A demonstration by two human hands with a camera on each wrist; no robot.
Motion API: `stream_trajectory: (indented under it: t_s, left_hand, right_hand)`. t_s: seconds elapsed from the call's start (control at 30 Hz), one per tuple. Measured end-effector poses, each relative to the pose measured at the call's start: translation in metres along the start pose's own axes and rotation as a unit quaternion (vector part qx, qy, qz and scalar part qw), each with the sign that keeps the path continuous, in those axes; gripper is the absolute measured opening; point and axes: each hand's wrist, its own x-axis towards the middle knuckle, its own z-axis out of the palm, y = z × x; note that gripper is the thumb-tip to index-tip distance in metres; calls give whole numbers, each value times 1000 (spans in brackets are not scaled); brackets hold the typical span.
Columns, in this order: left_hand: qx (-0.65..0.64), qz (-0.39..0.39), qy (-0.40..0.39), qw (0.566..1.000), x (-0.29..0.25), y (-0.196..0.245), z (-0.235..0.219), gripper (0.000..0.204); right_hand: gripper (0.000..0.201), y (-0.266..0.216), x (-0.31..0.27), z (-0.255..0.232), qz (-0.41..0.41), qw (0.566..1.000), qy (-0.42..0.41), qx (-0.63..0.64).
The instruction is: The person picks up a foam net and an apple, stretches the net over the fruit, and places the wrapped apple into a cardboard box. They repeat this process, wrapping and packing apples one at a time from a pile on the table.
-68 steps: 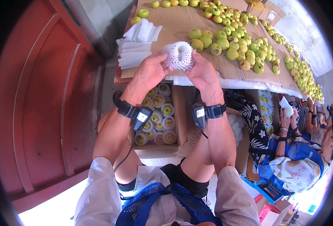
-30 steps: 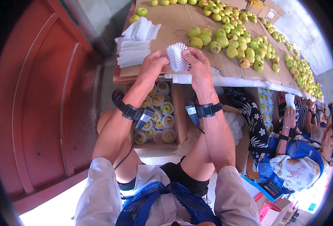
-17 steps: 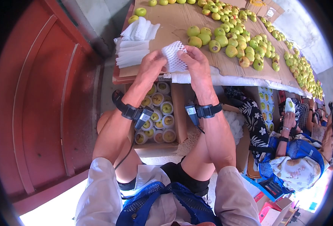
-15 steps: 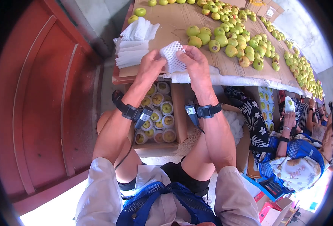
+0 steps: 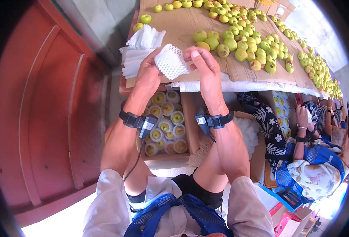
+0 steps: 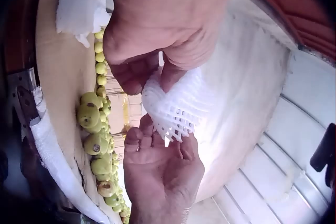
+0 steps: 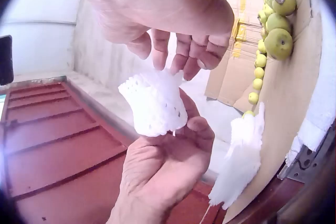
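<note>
A white foam fruit net [image 5: 171, 62] is held up over the near edge of the cardboard-covered table. My left hand [image 5: 147, 73] pinches its left side; in the left wrist view the thumb presses on the mesh [image 6: 178, 100]. Just off the net's right end is my right hand [image 5: 206, 65], fingers loosely bent with nothing gripped. The right wrist view shows those fingertips [image 7: 160, 56] close above the net's rim, with my left hand [image 7: 168, 163] cupped below it. Whatever lies inside the net is hidden.
Flat foam nets [image 5: 137, 59] lie stacked at the table's left. Many loose green apples [image 5: 241, 43] spread across the cardboard [image 5: 174, 27]. Beneath the table stands a box of netted apples [image 5: 165, 125]. A red door [image 5: 36, 106] is at left, another person [image 5: 312, 170] at right.
The foam net has moved left and tilted in my left hand. My right hand, which was gripping the net's right side, has let go and its fingers have come away.
</note>
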Motion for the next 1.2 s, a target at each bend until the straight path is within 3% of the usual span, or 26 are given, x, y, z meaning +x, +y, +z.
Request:
stream_trajectory:
  t_s: [0.07, 0.37, 0.47, 0.67, 0.77, 0.87, 1.0, 1.1, 1.13, 1.2]
  left_hand:
    - [-50, 4, -7, 999, 1, 1, -2, 31]
    - [-41, 36, -21, 998, 6, 3, -8, 26]
    - [-42, 34, -17, 998, 6, 5, -7, 25]
    - [-18, 70, -13, 997, 4, 1, -2, 27]
    - [7, 69, 4, 998, 4, 1, -1, 26]
    - [135, 90, 23, 986, 6, -5, -4, 27]
    - [342, 104, 64, 932, 5, -5, -4, 34]
    - [348, 105, 59, 930, 3, -5, 0, 33]
    - [332, 78, 36, 940, 0, -2, 1, 35]
    - [180, -19, 16, 983, -2, 2, 5, 38]
  right_hand:
    - [22, -2, -3, 3, -30, 999, -13, -9]
    - [20, 2, -5, 5, -118, 982, -34, -147]
    - [22, 7, -5, 4, -92, 984, -46, -143]
    - [26, -14, -10, 7, 31, 997, -58, 39]
    - [27, 10, -8, 8, -31, 996, -82, -32]
    - [31, 36, -8, 7, -59, 992, -62, -96]
    - [30, 11, -3, 4, -1, 999, -10, -36]
    - [25, 12, 3, -7, 38, 999, -10, -16]
    - [19, 6, 3, -6, 75, 995, -23, 65]
    - [17, 11, 7, -12, 123, 983, -35, 130]
